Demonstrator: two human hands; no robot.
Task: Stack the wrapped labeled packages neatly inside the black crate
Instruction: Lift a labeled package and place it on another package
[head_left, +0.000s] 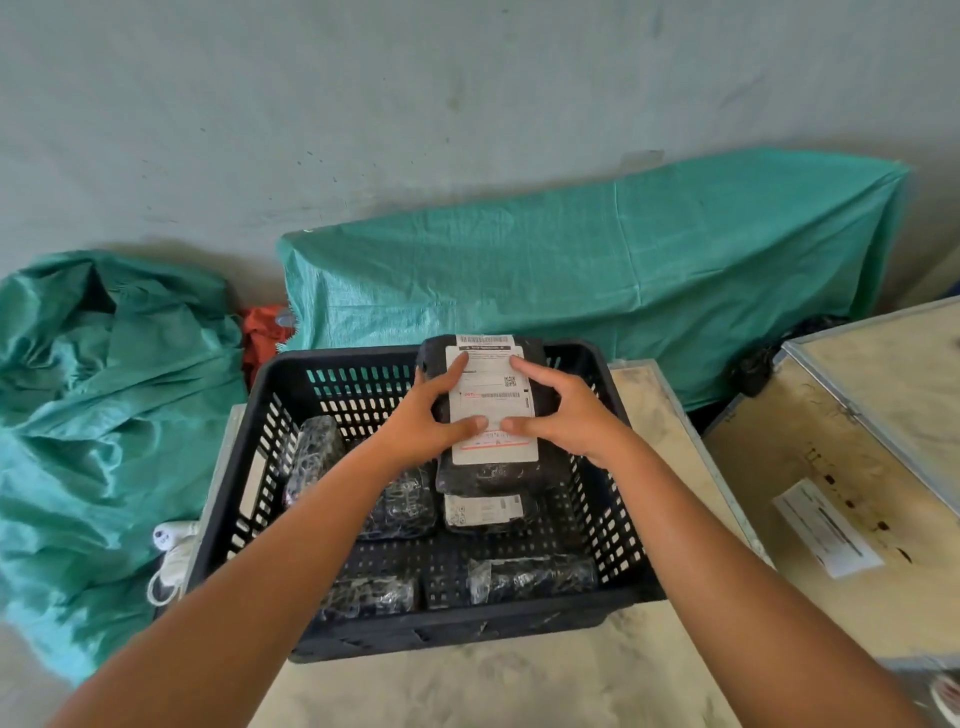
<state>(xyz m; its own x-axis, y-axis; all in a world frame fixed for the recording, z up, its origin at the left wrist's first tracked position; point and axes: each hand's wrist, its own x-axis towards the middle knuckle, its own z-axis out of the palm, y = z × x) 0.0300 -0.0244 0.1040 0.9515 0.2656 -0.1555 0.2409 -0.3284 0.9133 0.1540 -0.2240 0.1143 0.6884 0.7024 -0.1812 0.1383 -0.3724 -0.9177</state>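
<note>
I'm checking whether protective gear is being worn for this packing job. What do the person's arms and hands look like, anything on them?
Both forearms are bare up to the frame edge, with no sleeves in view. The left hand and right hand wear no gloves. No rings, watch, wristbands or markings show on either hand or wrist. Fingernails look short and unpainted.

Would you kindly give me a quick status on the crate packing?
Left hand and right hand both gripping labeled package, held over black crate far right. Several wrapped packages already inside. Nothing blocking.
</note>
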